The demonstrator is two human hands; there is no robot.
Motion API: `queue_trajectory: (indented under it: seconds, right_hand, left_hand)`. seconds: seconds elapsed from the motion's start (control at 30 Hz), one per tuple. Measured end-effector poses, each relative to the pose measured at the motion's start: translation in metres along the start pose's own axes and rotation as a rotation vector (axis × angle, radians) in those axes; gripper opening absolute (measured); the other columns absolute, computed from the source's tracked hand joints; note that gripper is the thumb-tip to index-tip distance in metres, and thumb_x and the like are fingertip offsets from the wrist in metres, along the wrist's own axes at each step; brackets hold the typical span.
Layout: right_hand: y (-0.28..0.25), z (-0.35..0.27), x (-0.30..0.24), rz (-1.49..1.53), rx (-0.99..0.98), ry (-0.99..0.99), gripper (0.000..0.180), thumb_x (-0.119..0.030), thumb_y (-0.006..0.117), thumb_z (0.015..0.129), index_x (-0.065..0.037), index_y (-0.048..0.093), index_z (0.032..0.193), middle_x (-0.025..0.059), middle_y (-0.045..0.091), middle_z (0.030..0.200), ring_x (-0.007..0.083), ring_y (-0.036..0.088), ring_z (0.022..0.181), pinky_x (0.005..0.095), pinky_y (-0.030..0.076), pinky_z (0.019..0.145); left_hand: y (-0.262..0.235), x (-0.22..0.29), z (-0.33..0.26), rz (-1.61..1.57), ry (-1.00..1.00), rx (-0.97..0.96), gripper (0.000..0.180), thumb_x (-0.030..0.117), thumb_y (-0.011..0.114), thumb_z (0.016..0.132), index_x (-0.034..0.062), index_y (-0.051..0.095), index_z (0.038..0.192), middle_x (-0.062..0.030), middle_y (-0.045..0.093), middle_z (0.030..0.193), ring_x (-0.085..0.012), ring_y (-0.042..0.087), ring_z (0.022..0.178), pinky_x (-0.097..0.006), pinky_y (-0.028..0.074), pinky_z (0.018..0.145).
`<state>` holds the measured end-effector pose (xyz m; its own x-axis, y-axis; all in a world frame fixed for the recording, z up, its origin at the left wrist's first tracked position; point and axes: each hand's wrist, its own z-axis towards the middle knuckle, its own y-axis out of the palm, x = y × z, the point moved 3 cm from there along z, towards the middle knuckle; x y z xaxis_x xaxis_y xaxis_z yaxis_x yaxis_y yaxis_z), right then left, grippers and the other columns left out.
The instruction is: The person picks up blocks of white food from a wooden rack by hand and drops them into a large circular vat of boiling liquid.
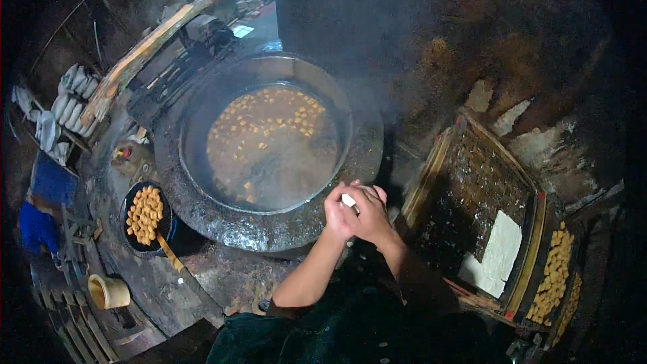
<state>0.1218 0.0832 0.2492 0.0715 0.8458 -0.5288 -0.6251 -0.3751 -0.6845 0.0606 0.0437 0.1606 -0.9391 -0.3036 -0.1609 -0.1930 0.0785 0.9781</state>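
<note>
My left hand point(336, 210) and my right hand point(369, 216) are pressed together at the near right rim of a big round cauldron point(269, 243). Both are closed around a white piece of what looks like tofu point(348, 199); only a small part of it shows between the fingers. Inside the cauldron, many golden-brown fried pieces point(276, 104) float in steaming brownish liquid, mostly toward the far side. To my right, white tofu slabs point(502, 246) lie at the near right end of a woven bamboo tray point(465, 162).
A dark pan of browned pieces point(144, 216), with a wooden handle point(170, 253), sits left of the cauldron. Beyond the tray lie more golden pieces point(551, 273). A yellowish tub point(109, 292) stands at lower left. A long log point(155, 40) leans behind. Steam veils the back.
</note>
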Motion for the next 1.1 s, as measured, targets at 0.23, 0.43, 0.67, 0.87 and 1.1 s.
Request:
queue_trajectory:
  seconds: [0.23,0.43,0.67,0.87,1.1]
  right_hand:
    - [0.013,-0.033,0.014,0.253,-0.126,0.152,0.045,-0.010,0.065,0.079,-0.003,0.058,0.122,0.0189,0.056,0.127,0.0357,0.050,0.123,0.0420,0.037,0.105]
    - [-0.042,-0.084,0.019,0.253,0.109,0.346,0.035,-0.009,0.061,0.085,-0.001,0.058,0.119,0.0182,0.055,0.127,0.0303,0.055,0.117,0.0406,0.042,0.099]
    - [-0.108,-0.161,0.038,-0.072,0.110,0.555,0.030,-0.009,0.061,0.085,-0.003,0.061,0.115,0.0154,0.061,0.112,0.0270,0.058,0.108,0.0383,0.046,0.094]
    - [-0.137,-0.254,0.073,-0.312,0.097,0.785,0.030,-0.014,0.064,0.085,-0.005,0.062,0.113,0.0175,0.063,0.108,0.0303,0.060,0.104,0.0396,0.048,0.091]
    - [-0.179,-0.248,0.121,-0.289,0.074,0.665,0.040,-0.019,0.066,0.082,-0.006,0.059,0.119,0.0190,0.060,0.117,0.0394,0.056,0.110,0.0455,0.045,0.095]
  left_hand:
    - [-0.048,0.026,-0.021,-0.076,-0.015,0.144,0.029,0.030,0.051,0.090,0.0080,0.061,0.106,-0.0158,0.064,0.104,-0.0360,0.060,0.100,-0.049,0.050,0.086]
    - [-0.114,0.118,-0.012,0.184,0.092,0.163,0.030,0.033,0.056,0.088,0.0111,0.061,0.109,-0.0142,0.062,0.101,-0.0370,0.061,0.099,-0.050,0.054,0.074]
    - [-0.204,0.287,-0.026,1.434,0.358,0.765,0.063,0.045,0.065,0.081,0.0092,0.052,0.131,-0.0119,0.061,0.119,-0.0305,0.058,0.109,-0.045,0.051,0.084]
    - [-0.107,0.159,-0.007,1.970,0.387,0.755,0.065,0.036,0.065,0.086,-0.0034,0.046,0.134,-0.0238,0.053,0.132,-0.0323,0.051,0.122,-0.038,0.038,0.103]
    - [-0.094,-0.021,-0.053,1.986,0.599,0.325,0.052,0.018,0.068,0.084,-0.0043,0.050,0.128,-0.0224,0.056,0.124,-0.0328,0.051,0.119,-0.038,0.037,0.103]
